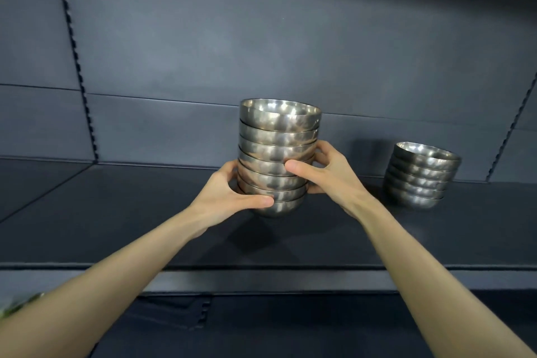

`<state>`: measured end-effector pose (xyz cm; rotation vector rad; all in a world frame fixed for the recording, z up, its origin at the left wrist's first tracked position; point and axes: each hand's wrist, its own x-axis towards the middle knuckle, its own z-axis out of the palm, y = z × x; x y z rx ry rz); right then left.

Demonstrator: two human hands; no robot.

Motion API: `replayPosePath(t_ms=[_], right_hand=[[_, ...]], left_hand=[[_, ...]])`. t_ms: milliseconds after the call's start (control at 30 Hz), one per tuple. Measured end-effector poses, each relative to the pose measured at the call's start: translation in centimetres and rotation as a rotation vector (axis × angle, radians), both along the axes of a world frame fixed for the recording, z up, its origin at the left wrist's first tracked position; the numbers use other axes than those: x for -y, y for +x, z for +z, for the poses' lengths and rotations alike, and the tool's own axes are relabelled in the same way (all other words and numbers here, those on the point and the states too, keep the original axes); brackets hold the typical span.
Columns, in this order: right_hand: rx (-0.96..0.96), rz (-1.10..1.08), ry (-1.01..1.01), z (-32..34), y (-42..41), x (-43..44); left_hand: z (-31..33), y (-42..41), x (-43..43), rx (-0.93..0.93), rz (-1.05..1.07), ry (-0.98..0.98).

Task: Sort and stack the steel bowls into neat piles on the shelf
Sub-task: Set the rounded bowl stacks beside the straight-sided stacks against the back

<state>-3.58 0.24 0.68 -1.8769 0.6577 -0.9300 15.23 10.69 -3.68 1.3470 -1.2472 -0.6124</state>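
A tall stack of several nested steel bowls (pixel 277 136) stands at the middle of the dark shelf (pixel 116 212). My left hand (pixel 229 197) wraps its lower left side, thumb across the front near the bottom bowl. My right hand (pixel 325 171) clasps the right side a little higher, thumb pressed on the front of the middle bowls. The stack leans slightly; whether its base touches the shelf I cannot tell. A shorter stack of several steel bowls (pixel 421 177) sits on the shelf to the right, untouched.
The shelf's dark back panel (pixel 261 52) rises behind the bowls, with notched uprights at left (pixel 77 61) and right (pixel 511 125). The shelf's front lip (pixel 261 269) runs across below my forearms. Bare shelf surface spreads to the left of the tall stack.
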Motion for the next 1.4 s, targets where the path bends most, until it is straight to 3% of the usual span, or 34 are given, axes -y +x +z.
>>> replayPosePath(t_ms=[300,767,1400], right_hand=[[-0.014,0.174,0.009,1.3,7.4,-11.4],[0.021,0.347,0.086,-0.2,27.0,-29.3],[0.028,0.464,0.083,-0.3,58.7,-32.8]], left_hand=[[1.4,5.5,-13.9,0.022,0.150,0.007],[0.1,22.4,-34.8,0.041,0.350,-0.005],[0.5,52.2,-40.0,0.046,0.464,0.024]])
